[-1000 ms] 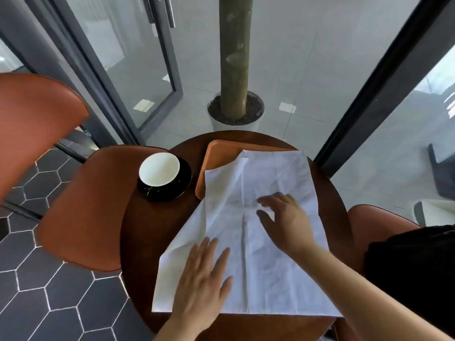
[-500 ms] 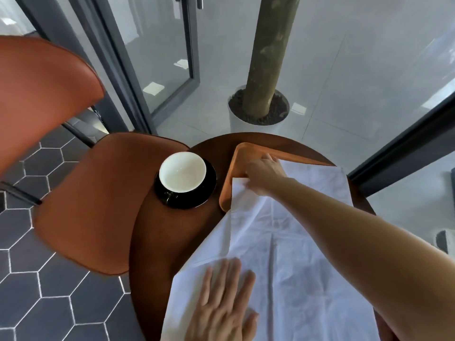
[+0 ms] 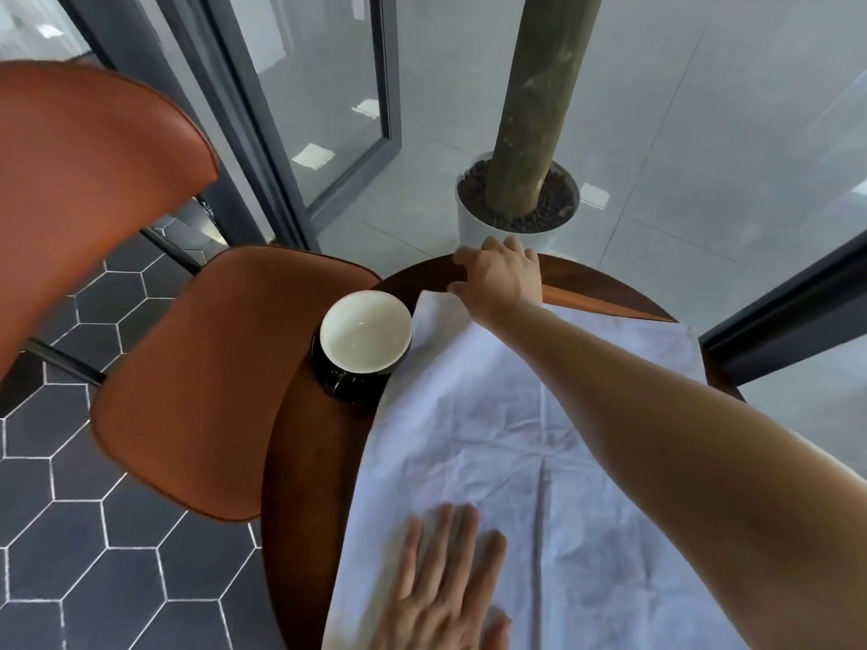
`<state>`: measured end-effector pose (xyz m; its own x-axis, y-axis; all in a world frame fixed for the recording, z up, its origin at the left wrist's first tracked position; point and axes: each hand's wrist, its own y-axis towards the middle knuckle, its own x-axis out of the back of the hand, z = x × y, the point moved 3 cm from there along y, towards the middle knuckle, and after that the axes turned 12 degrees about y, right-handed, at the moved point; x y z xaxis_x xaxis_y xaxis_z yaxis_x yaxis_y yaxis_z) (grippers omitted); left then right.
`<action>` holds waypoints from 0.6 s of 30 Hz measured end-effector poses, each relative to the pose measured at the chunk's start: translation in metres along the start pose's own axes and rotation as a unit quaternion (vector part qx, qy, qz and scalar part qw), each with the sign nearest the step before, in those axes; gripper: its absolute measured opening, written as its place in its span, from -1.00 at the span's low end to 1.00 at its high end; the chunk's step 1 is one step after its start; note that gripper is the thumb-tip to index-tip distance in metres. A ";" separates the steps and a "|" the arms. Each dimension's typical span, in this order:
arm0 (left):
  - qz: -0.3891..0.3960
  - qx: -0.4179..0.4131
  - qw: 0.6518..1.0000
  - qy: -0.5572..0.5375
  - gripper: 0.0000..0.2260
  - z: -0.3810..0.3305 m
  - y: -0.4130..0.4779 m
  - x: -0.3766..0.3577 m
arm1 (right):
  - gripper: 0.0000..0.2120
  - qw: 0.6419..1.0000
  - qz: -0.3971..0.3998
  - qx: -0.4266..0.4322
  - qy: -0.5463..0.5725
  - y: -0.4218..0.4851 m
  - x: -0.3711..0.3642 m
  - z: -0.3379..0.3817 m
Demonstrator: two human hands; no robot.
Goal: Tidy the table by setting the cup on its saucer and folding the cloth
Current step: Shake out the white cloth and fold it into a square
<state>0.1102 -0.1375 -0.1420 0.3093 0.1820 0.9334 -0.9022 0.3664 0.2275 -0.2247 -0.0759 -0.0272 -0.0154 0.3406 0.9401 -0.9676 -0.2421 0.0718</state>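
Head view: cloth (image 3: 516,438) lies lengthwise, bottom to upper centre. Left hand (image 3: 445,584) presses its near end, fingers spread; right hand (image 3: 504,274) covers its far corner, grip unclear. Cup (image 3: 366,330) on saucer (image 3: 347,389), centre left.

No readable text, label or number anywhere.

Dark hexagonal floor tiles (image 3: 117,532) with pale grout fill the lower left. A rust-brown chair (image 3: 201,377) stands beside the round wooden desk (image 3: 309,462). Behind, dark-framed glass doors (image 3: 328,110) show daylit grey paving (image 3: 703,133). At upper centre, a tree trunk (image 3: 539,110) rises from a white planter (image 3: 474,227).
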 end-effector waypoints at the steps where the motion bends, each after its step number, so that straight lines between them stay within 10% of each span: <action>1: 0.002 -0.003 1.000 -0.005 -0.40 0.000 0.000 -0.001 | -0.69 1.000 -0.015 -0.002 0.027 -0.004 0.002 0.000; 18: 0.134 -0.023 0.984 -0.118 -0.40 0.010 0.007 0.025 | -0.78 0.977 -0.045 -0.109 0.175 -0.310 0.032 -0.113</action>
<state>0.1091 -0.1396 -0.1139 -0.0212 0.0628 0.9978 -0.9260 0.3752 -0.0433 0.0459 0.1122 -0.0568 0.0245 0.6516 0.7582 -0.9991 -0.0099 0.0408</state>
